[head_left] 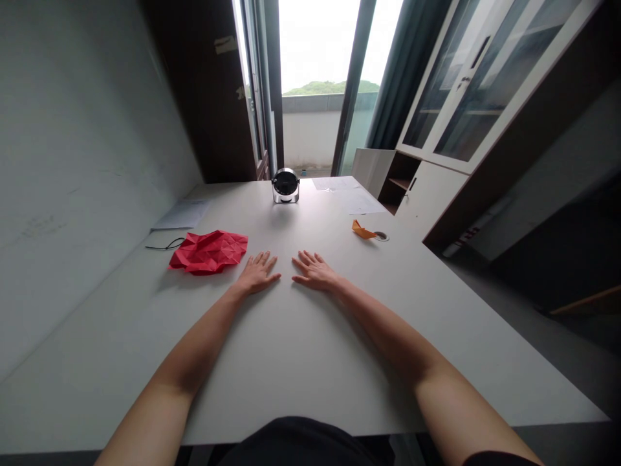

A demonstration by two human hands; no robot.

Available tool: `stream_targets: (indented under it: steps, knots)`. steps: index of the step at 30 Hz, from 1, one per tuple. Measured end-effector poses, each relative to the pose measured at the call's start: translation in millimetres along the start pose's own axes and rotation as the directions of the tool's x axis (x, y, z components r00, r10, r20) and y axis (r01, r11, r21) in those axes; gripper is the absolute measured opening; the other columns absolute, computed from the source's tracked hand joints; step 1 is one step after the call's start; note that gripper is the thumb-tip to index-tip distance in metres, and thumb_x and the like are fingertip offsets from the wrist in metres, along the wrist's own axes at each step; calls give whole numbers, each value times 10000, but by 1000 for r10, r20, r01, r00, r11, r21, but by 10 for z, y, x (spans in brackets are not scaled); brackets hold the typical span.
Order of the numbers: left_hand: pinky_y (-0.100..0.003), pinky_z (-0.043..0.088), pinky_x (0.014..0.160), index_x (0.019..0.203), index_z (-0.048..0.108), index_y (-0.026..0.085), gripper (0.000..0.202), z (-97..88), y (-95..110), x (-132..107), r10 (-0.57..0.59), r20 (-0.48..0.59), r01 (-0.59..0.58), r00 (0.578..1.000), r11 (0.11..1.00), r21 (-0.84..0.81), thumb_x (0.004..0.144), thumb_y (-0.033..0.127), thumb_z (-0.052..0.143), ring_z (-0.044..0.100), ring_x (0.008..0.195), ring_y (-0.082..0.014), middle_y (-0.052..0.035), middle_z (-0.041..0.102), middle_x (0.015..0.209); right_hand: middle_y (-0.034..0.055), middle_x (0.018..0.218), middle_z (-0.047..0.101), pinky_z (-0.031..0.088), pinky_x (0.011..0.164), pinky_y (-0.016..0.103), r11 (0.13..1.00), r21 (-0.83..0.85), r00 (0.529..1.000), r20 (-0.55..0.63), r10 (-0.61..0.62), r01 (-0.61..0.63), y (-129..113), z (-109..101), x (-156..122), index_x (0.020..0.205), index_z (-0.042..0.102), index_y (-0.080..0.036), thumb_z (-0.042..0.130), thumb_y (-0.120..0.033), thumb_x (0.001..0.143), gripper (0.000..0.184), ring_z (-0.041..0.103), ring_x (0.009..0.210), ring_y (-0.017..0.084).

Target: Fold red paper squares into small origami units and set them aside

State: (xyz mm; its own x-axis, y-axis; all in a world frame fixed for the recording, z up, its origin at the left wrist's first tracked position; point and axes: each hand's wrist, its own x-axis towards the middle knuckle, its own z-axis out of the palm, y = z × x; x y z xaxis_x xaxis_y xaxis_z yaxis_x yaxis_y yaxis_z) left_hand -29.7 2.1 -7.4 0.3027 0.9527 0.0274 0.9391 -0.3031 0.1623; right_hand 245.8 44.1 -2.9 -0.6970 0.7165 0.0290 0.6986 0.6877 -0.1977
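Observation:
My left hand (257, 273) lies flat on the white table (301, 349), palm down, fingers stretched out and holding nothing. My right hand (314, 270) rests flat beside it, a small gap between them, fingers also spread and empty. A creased red sheet of paper (209, 251) lies just left of my left hand, not touching it. A small orange folded paper piece (363, 230) sits farther off to the right of my right hand.
A small round black and silver device (286, 185) stands at the table's far middle. White paper sheets (356, 199) lie at the far right, another sheet (183, 215) at the far left beside a black cable (165, 246). A wall runs along the left; cabinets (466, 90) stand right.

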Motion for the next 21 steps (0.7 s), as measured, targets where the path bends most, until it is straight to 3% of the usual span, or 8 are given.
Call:
stream_targets:
  steps: [6,11,13,16,19,21]
  knots:
    - [-520,164,1208,1522,367,308,680,2,40,-9,-24,-47,24,999,1000,-14,934,649,374,216,1508,-294,-59,262,1635,87,1651,156,106,1232,506,1000,-7,1000,0,-6,6,10,10,-3,1576,274,-271,289,-775,907,838,115,1530,298]
    - [-453,284,1180,1333,595,265,461,-112,87,-43,-7,-223,3,975,1000,-18,958,470,420,412,1385,-269,-61,494,1492,91,1646,184,130,1227,513,1000,-15,1000,-20,-4,4,36,8,-7,1565,307,-277,303,-729,935,775,154,1524,305]
    - [-461,300,1171,1278,629,250,414,-196,71,-65,-67,-318,64,946,998,-22,962,402,409,439,1351,-273,-69,534,1443,88,1642,207,139,1226,509,1000,-13,1000,-22,-4,4,45,7,-12,1558,325,-282,312,-705,947,743,162,1523,300]
    - [-546,255,1180,1353,567,230,453,-288,-16,-103,-236,-431,242,871,969,-41,926,324,447,357,1406,-326,-96,487,1479,82,1636,236,150,1225,508,1000,-3,1000,-23,-5,5,52,2,-20,1544,357,-286,327,-683,956,710,171,1522,294]
    - [-589,182,1200,1428,488,210,567,-281,-174,-135,-353,-472,375,807,926,-52,861,222,488,262,1464,-348,-111,415,1539,84,1633,247,152,1225,505,1000,9,999,-32,-8,8,50,-9,-29,1536,373,-283,341,-667,961,692,182,1520,288]
    - [-582,222,1187,1425,490,174,565,-245,-291,-147,-414,-465,430,782,899,-78,862,187,460,314,1442,-351,-145,417,1535,82,1631,253,154,1226,502,1000,18,999,-37,-9,10,46,-16,-33,1531,382,-285,355,-656,963,679,186,1519,284]
